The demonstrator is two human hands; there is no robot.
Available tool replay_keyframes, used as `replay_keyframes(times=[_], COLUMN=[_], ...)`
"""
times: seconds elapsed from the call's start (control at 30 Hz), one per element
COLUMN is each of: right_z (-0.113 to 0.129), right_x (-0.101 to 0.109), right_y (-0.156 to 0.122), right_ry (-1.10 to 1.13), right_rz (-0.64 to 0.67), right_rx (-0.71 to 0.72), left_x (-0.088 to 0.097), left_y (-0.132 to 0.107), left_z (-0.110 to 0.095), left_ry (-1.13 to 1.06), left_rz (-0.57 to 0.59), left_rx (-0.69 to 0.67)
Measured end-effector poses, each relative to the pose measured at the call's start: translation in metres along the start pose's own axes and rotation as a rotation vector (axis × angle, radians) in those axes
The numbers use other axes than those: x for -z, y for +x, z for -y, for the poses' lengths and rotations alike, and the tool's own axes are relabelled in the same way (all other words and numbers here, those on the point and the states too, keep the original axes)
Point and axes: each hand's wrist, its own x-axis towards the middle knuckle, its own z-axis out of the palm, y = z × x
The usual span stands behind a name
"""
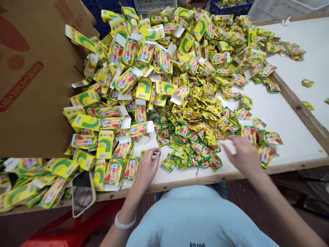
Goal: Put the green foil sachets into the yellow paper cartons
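Note:
My left hand (147,168) rests near the table's front edge, fingers curled in a pinch on a small box, mostly hidden, beside a row of yellow-green cartons (113,169). My right hand (241,154) is blurred by motion; it hovers with fingers stretched over small green and yellow sachets (195,144) spread in front of me. A big heap of open yellow cartons (138,65) with white flaps fills the table's middle and back.
A brown cardboard sheet (31,79) leans at the left. A phone (82,193) lies on the white table (282,120) edge at lower left. A second white table (308,51) stands at right with stray sachets. Crates (154,4) stand behind.

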Motion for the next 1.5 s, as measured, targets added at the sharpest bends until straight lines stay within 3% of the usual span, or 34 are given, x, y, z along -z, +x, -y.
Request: replay_keyframes(times=[0.13,0.27,0.4,0.47,0.53,0.6,0.7,0.8,0.9,1.03,1.2,1.3,1.4,1.5], right_z=[0.037,0.033,0.024,0.024,0.027,0.034,0.052,0.077,0.1,0.117,0.127,0.126,0.115,0.107], right_x=[-0.049,-0.065,-0.067,-0.064,-0.059,-0.053,-0.047,-0.044,-0.042,-0.044,-0.05,-0.049,-0.046,-0.048], right_y=[0.023,0.025,0.009,0.002,-0.002,-0.005,-0.005,0.003,0.015,0.022,0.019,0.021,0.023,0.02], right_ry=[0.0,0.107,0.352,0.432,0.453,0.543,0.919,1.142,1.035,0.907,0.945,0.864,0.651,0.746], right_rz=[-0.009,0.051,-0.034,-0.086,-0.131,-0.14,0.034,0.215,0.19,0.105,0.081,0.043,-0.11,-0.11], right_rx=[0.01,0.049,-0.063,-0.126,-0.167,-0.212,-0.263,-0.154,-0.043,-0.062,-0.091,-0.101,-0.124,-0.188], left_x=[-0.014,-0.057,-0.108,-0.119,-0.115,-0.1,-0.071,-0.053,-0.048,-0.054,-0.064,-0.068,-0.068,-0.066], left_y=[0.012,0.031,0.047,0.05,0.049,0.045,0.034,0.025,0.018,0.013,0.012,0.012,0.01,0.006], left_z=[-0.048,-0.088,-0.087,-0.075,-0.062,-0.055,-0.058,-0.069,-0.074,-0.071,-0.068,-0.06,-0.048,-0.041], left_ry=[-0.107,0.003,0.145,0.091,-0.032,-0.178,-0.372,-0.493,-0.601,-0.684,-0.698,-0.644,-0.618,-0.658], left_rz=[0.017,0.115,0.174,0.186,0.205,0.219,0.246,0.268,0.252,0.176,0.06,-0.004,-0.097,-0.216], left_rx=[-0.124,-0.177,-0.175,-0.161,-0.132,-0.095,-0.067,-0.103,-0.128,-0.077,-0.038,-0.067,-0.134,-0.221])
